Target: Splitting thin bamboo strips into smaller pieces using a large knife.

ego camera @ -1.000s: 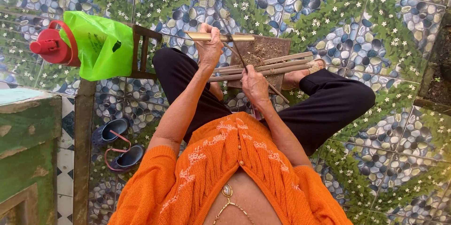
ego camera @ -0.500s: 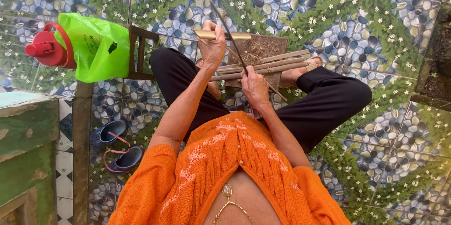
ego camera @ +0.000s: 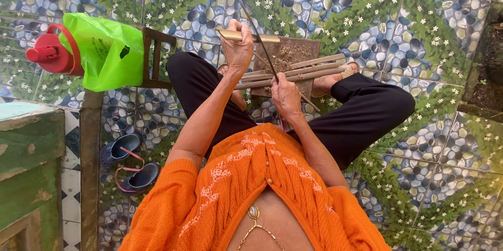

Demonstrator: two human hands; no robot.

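Note:
My left hand [ego camera: 238, 46] is closed around a short pale bamboo piece [ego camera: 250, 36], held crosswise above my knees. A long thin dark blade [ego camera: 261, 39] is gripped in my right hand [ego camera: 285, 96]; it slants up and away across the bamboo piece, its tip beyond the piece. Under both hands a bundle of split bamboo sticks [ego camera: 301, 70] lies across my lap. It rests over a brown wooden board [ego camera: 291, 52] scattered with shavings. I sit in an orange cardigan and black trousers.
A green plastic bag [ego camera: 105, 52] hangs on a small wooden stool [ego camera: 154, 57] at the left, with a red jug [ego camera: 50, 54] beside it. Blue sandals [ego camera: 128, 164] lie by a worn green cabinet [ego camera: 26, 167]. The floor has pebble-patterned tiles [ego camera: 419, 31].
The blade has slid up and away across the bamboo piece, so its tip reaches farther beyond it. Both hands stay in about the same place.

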